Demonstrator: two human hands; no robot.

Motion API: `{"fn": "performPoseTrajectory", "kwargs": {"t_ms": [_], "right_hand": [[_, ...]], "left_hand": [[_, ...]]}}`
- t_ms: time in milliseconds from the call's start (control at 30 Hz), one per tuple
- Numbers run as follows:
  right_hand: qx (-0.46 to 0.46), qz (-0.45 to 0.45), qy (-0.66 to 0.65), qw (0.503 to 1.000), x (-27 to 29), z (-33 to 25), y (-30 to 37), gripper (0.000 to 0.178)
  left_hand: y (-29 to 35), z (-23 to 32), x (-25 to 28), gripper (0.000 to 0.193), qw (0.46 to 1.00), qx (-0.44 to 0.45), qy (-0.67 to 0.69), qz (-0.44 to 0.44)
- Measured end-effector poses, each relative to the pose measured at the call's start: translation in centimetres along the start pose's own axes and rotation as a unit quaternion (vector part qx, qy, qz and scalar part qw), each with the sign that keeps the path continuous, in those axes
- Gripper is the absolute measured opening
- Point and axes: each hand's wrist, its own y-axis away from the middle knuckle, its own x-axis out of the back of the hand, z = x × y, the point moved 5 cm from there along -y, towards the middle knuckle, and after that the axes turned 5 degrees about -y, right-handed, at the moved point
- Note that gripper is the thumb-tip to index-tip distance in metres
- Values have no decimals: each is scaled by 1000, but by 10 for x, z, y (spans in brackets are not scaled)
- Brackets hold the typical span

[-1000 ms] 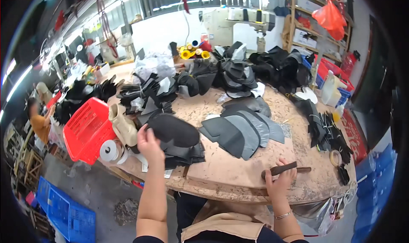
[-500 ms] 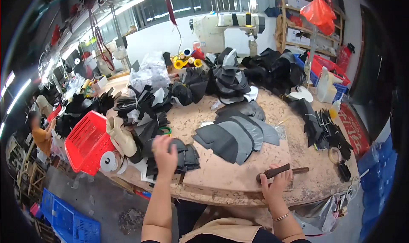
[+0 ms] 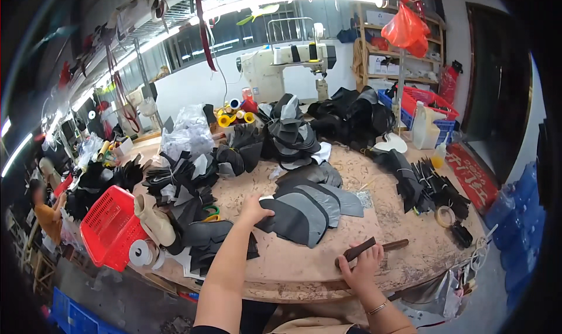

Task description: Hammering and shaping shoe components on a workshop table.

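Note:
At the left corner of a fanned stack of black and grey cut material pieces (image 3: 307, 214), my left hand (image 3: 256, 210) is closed, thumb on top, pinching the edge of a dark piece. My right hand (image 3: 362, 269) rests near the table's front edge with its fingers wrapped round a dark brown bar-shaped tool (image 3: 358, 249). A brown wooden stick (image 3: 396, 245) sticks out on that hand's right side; whether it belongs to the same tool is hidden by the fingers. Left of my left forearm lies a smaller pile of black pieces (image 3: 213, 240).
Green-handled scissors (image 3: 212, 212), a beige boot-shaped form (image 3: 155, 220) and a red basket (image 3: 111, 225) are at the left. Black bundles and a sewing machine (image 3: 281, 67) stand behind. Tied black strips (image 3: 439, 187) and a tape roll (image 3: 445, 217) lie right. Another person (image 3: 47, 217) is far left.
My left hand has moved from above the small black pile rightward to the corner of the fanned stack. My right hand keeps its grip on the bar. The whole view has shifted.

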Motion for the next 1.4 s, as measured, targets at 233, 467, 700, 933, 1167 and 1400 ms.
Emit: {"fn": "performPoseTrajectory", "kwargs": {"t_ms": [233, 467, 700, 933, 1167, 1400], "right_hand": [[5, -12, -36, 999, 5, 1, -4, 39], [-20, -6, -70, 997, 5, 5, 3, 42], [-19, -4, -131, 991, 2, 4, 6, 42], [-3, -33, -82, 996, 6, -1, -16, 26], [-92, 11, -71, 993, 16, 15, -12, 24], [-50, 29, -96, 994, 14, -7, -38, 20]], "left_hand": [[15, 11, 44, 48, 923, -49, 379, -42], [146, 55, 37, 49, 794, -35, 606, 0], [250, 82, 16, 46, 973, -166, 35, 154], [228, 112, -16, 40, 933, -347, -67, 61], [252, 145, -23, 36, 928, -337, -82, 133], [184, 146, -48, 34, 967, -240, 23, 88]]}}
